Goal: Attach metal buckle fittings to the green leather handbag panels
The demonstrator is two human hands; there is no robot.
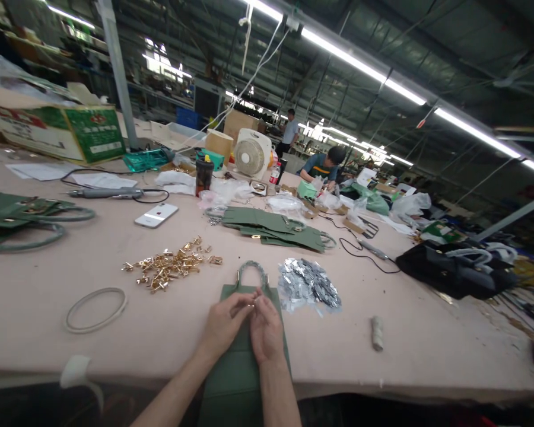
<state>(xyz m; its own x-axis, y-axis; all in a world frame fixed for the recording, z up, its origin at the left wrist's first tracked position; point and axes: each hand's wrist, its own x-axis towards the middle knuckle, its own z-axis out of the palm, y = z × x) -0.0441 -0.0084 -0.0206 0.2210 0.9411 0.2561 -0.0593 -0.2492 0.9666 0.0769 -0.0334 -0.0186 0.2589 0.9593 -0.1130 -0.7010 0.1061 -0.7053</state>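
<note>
A green leather bag panel (235, 370) with a looped handle (251, 265) lies in front of me and hangs over the table's front edge. Above it, my left hand (222, 325) and my right hand (267, 332) meet just below the handle. Fingertips of both hands are pinched together around a small shiny metal fitting (251, 305), mostly hidden by the fingers. Left of the panel is a loose pile of gold-coloured metal fittings (169, 265). A heap of flat silver metal plates (309, 284) lies close by on the right.
More green bag panels (271, 227) are stacked ahead, others (22, 216) at far left. A phone (156, 215), a grey corded tool (111, 193), a ring (96, 310) and a small roll (377, 333) rest on the table (329, 362). Beyond a fan (251, 155), a person (323, 166) bends over.
</note>
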